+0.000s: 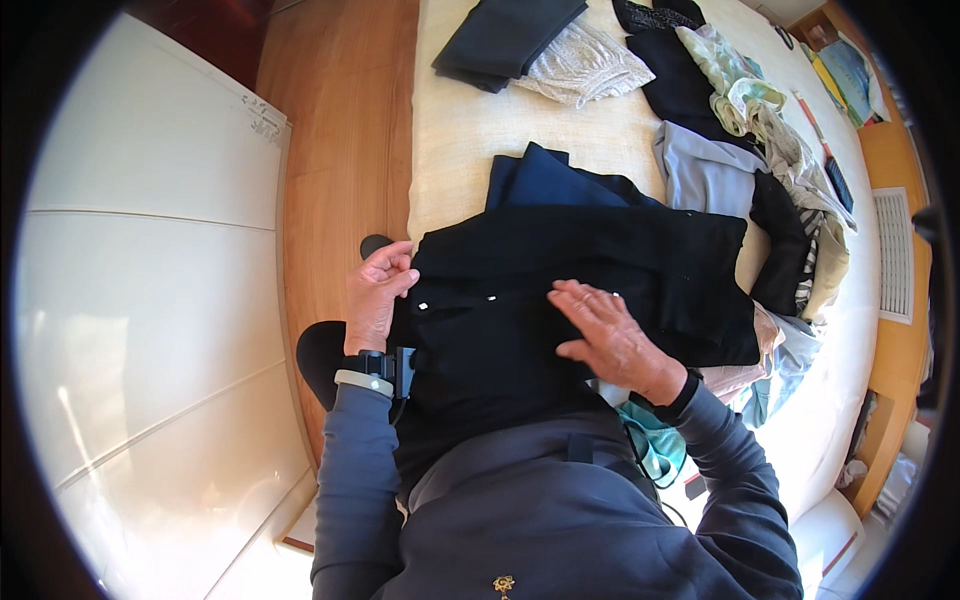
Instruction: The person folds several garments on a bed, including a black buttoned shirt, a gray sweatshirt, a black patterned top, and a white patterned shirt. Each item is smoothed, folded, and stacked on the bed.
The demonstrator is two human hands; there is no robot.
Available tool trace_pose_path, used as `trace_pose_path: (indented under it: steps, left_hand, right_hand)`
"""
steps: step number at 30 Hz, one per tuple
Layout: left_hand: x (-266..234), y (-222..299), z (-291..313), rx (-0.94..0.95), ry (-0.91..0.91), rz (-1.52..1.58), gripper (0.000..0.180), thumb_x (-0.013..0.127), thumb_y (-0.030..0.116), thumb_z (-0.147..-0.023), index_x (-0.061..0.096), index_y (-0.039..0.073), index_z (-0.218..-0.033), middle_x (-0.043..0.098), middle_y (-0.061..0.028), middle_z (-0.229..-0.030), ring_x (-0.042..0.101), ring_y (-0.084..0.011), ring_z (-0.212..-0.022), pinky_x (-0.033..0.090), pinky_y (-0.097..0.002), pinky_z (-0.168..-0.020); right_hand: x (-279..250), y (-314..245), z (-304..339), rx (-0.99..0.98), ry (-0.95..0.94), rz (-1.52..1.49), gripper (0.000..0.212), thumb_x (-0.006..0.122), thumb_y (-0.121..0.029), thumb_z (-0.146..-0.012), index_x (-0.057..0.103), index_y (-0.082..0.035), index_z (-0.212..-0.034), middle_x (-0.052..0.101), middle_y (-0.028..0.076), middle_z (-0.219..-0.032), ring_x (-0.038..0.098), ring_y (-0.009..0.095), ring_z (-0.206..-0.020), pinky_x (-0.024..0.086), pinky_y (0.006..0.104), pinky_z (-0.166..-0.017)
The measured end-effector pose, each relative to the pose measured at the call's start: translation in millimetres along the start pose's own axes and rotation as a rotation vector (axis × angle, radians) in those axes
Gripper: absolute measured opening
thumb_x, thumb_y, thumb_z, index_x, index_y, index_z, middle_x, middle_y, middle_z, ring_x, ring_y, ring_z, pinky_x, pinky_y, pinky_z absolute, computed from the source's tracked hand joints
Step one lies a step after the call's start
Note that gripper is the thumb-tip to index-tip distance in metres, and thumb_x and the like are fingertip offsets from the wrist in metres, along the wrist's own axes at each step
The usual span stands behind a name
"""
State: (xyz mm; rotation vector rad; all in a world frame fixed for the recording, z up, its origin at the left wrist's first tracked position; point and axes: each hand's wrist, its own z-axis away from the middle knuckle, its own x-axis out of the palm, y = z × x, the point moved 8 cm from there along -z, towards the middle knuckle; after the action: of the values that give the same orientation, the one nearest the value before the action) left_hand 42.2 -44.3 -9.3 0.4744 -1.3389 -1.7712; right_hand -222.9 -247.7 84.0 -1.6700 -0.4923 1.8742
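Black trousers [520,250] lie spread across the bed in front of me, with two small white bits near their left end. The fingers of my left hand [378,290] are bent in a pinch at the left edge of the trousers. My right hand [612,338] rests palm down on the middle of the cloth, its fingers stretched out. Just beyond the trousers, folded navy cloth [560,180] sticks out, partly covered by them.
Folded dark cloth [505,40] and a patterned light garment [585,65] lie at the bed's far side. A grey garment [705,170] and a heap of mixed clothes [800,190] are on the right. A brush [838,180] lies beyond. White cabinet [150,300] stands left, past the wood floor [335,120].
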Motion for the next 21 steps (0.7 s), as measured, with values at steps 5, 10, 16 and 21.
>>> trace_pose_path:
  steps: [5, 10, 16, 21]
  left_hand:
    - [10.6, 8.3, -3.1, 0.018, 0.015, -0.098, 0.058, 0.08, -0.003, -0.09, 0.064, -0.002, -0.146, 0.065, -0.0048, -0.12, 0.063, -0.0139, -0.108, 0.053, -0.028, -0.103]
    - [19.0, 1.4, -17.9, -0.041, -0.043, -0.358, 0.065, 0.08, 0.01, -0.095, 0.054, -0.004, -0.153, 0.065, -0.0128, -0.129, 0.064, -0.0227, -0.114, 0.053, -0.0339, -0.103]
    - [12.8, -12.0, -36.0, -0.015, -0.124, -0.813, 0.073, 0.086, 0.022, -0.088, 0.057, 0.0, -0.15, 0.071, -0.0183, -0.119, 0.069, -0.0256, -0.101, 0.056, -0.0363, -0.092]
    - [2.9, -14.9, -30.4, -0.115, -0.131, -0.405, 0.069, 0.081, 0.006, -0.09, 0.054, -0.004, -0.153, 0.068, -0.0083, -0.114, 0.066, -0.0158, -0.1, 0.056, -0.0287, -0.086]
  right_hand:
    - [53.0, -73.8, -20.1, -0.202, -0.208, -0.02, 0.099, 0.085, -0.041, -0.089, 0.035, -0.007, -0.167, 0.029, 0.028, -0.171, 0.034, 0.049, -0.156, 0.034, 0.058, -0.121]
    - [62.9, -85.1, -40.8, -0.086, -0.158, 0.085, 0.099, 0.086, -0.043, -0.087, 0.037, -0.004, -0.164, 0.034, 0.035, -0.164, 0.037, 0.052, -0.151, 0.038, 0.0594, -0.117]
    - [61.5, -103.0, -61.7, -0.105, 0.01, 0.264, 0.096, 0.09, -0.037, -0.075, 0.05, -0.005, -0.155, 0.041, 0.022, -0.163, 0.041, 0.043, -0.149, 0.048, 0.0561, -0.099]
    - [74.0, -107.4, -96.3, 0.025, 0.014, 0.24, 0.104, 0.089, -0.036, -0.077, 0.04, -0.005, -0.163, 0.034, 0.022, -0.168, 0.037, 0.044, -0.151, 0.054, 0.0597, -0.077]
